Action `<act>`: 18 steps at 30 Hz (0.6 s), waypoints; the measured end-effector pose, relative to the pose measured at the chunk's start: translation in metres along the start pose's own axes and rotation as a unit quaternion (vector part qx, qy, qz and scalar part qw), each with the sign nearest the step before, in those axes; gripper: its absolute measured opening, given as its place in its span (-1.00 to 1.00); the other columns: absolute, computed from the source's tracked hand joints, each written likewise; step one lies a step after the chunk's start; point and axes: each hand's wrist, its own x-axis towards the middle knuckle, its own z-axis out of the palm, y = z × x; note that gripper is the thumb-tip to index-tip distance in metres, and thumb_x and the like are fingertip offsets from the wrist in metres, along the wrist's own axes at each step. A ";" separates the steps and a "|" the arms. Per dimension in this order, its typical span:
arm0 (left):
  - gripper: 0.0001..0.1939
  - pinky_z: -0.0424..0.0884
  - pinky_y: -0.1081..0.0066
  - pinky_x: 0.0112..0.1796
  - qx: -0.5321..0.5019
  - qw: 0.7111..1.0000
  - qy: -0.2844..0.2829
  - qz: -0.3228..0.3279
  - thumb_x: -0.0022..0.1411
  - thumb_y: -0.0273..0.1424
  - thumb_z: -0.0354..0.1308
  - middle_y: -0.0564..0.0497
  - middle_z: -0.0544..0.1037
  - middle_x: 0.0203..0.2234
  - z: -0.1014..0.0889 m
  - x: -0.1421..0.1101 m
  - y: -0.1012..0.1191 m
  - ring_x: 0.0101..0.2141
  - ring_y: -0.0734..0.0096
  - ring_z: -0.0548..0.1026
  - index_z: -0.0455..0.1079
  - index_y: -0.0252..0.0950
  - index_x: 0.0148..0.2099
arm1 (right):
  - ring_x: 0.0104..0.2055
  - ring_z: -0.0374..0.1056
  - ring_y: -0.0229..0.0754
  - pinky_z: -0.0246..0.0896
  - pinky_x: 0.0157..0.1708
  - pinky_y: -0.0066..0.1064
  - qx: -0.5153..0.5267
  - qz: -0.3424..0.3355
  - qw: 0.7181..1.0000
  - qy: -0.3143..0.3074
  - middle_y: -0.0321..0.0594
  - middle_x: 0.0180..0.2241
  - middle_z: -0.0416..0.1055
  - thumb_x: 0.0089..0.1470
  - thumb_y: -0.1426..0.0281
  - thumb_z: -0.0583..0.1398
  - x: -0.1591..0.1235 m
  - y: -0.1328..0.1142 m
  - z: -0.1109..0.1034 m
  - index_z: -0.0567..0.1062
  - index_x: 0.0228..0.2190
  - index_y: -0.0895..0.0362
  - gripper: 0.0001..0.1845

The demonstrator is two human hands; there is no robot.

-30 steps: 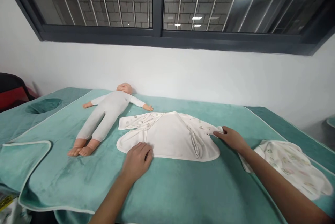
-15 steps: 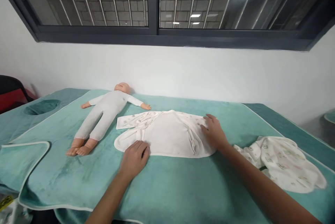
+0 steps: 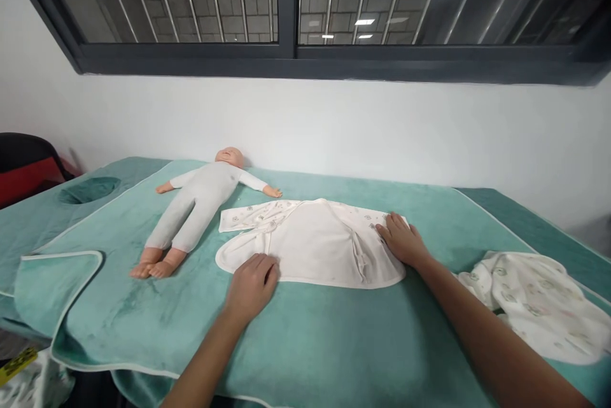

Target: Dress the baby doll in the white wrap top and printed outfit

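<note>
Our right hand (image 3: 403,239) has gone from pinching the sleeve (image 3: 367,214) to lying flat on it, grip spread, so the shirt (image 3: 310,246) on the bed (image 3: 513,214) looks nearly smoothed (whether our left hand (image 3: 252,284) pinches its hem (image 3: 329,283), we cannot tell).

Compared with one second ago, the right-hand sleeve (image 3: 368,218) of the white garment (image 3: 310,246) is no longer being pinched at its end; it is being covered from above by the right hand (image 3: 403,241) and is running in a straighter line.
</note>
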 end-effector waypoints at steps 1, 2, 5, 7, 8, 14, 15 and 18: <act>-0.80 0.38 0.34 -0.27 0.000 1.000 0.006 0.000 0.33 -0.43 -0.04 -0.01 0.55 -0.36 0.001 0.000 -0.001 -0.30 0.33 0.46 0.43 -0.27 -0.23 | 0.36 -0.07 0.04 -0.03 0.23 0.05 -0.008 0.012 1.000 0.009 0.08 0.29 0.05 0.31 0.17 -0.18 -0.004 0.002 0.000 0.25 0.16 0.23 -0.42; -0.80 0.38 0.33 -0.26 0.001 1.000 0.013 0.001 0.33 -0.44 -0.04 -0.01 0.54 -0.36 0.001 0.000 -0.001 -0.31 0.32 0.46 0.43 -0.27 -0.22 | 0.35 -0.04 0.04 -0.03 0.22 0.08 -0.015 0.020 0.999 0.020 0.08 0.28 0.09 0.31 0.18 -0.17 -0.008 0.002 -0.001 0.28 0.14 0.21 -0.45; -0.79 0.40 0.28 -0.20 -0.003 0.999 0.046 -0.003 0.32 -0.47 -0.05 -0.03 0.54 -0.34 0.003 0.000 -0.005 -0.27 0.29 0.45 0.42 -0.28 -0.18 | 0.31 0.03 0.07 -0.04 0.19 0.18 -0.011 0.015 0.998 0.060 0.04 0.22 0.21 0.28 0.26 -0.12 -0.017 -0.004 -0.004 0.37 0.05 0.12 -0.55; -0.77 0.40 0.22 -0.12 -0.014 0.996 0.079 -0.028 0.31 -0.48 -0.06 -0.07 0.54 -0.25 0.001 0.002 -0.009 -0.18 0.26 0.46 0.42 -0.28 -0.12 | 0.30 0.05 0.08 -0.06 0.22 0.16 0.030 0.007 0.996 0.088 0.04 0.20 0.24 0.27 0.28 -0.11 -0.018 -0.016 -0.010 0.37 0.05 0.14 -0.55; -0.75 0.39 0.18 -0.07 -0.019 0.994 0.095 -0.048 0.30 -0.49 -0.05 -0.09 0.54 -0.19 -0.001 0.003 -0.012 -0.12 0.23 0.45 0.41 -0.29 -0.07 | 0.30 0.05 0.08 -0.07 0.24 0.11 0.063 0.011 0.993 0.095 0.06 0.21 0.23 0.27 0.25 -0.11 -0.016 -0.026 -0.014 0.36 0.08 0.18 -0.52; -0.62 0.29 0.14 0.13 -0.037 0.979 0.137 -0.145 0.30 -0.39 -0.05 -0.14 0.42 0.09 -0.056 0.012 -0.054 0.12 0.19 0.35 0.29 -0.29 0.15 | 0.31 0.06 -0.01 -0.05 0.30 -0.12 0.331 -0.036 0.943 0.008 -0.12 0.28 0.13 0.20 0.06 -0.01 0.019 -0.161 -0.049 0.22 0.21 0.11 -0.36; -0.61 0.27 0.14 0.14 -0.025 0.977 0.143 -0.159 0.31 -0.37 -0.06 -0.14 0.41 0.11 -0.070 0.014 -0.067 0.14 0.18 0.33 0.28 -0.29 0.16 | 0.30 0.07 -0.02 -0.03 0.29 -0.12 0.366 -0.047 0.930 -0.013 -0.14 0.28 0.13 0.19 0.04 0.00 0.029 -0.193 -0.055 0.22 0.21 0.09 -0.35; -0.57 0.20 0.08 0.17 0.063 0.963 0.122 -0.231 0.29 -0.33 -0.06 -0.20 0.35 0.15 -0.112 0.025 -0.116 0.18 0.06 0.25 0.29 -0.33 0.16 | 0.26 0.15 -0.01 0.09 0.21 -0.16 0.436 -0.104 0.892 -0.054 -0.11 0.26 0.16 0.19 0.01 0.00 0.067 -0.288 -0.070 0.20 0.21 0.09 -0.33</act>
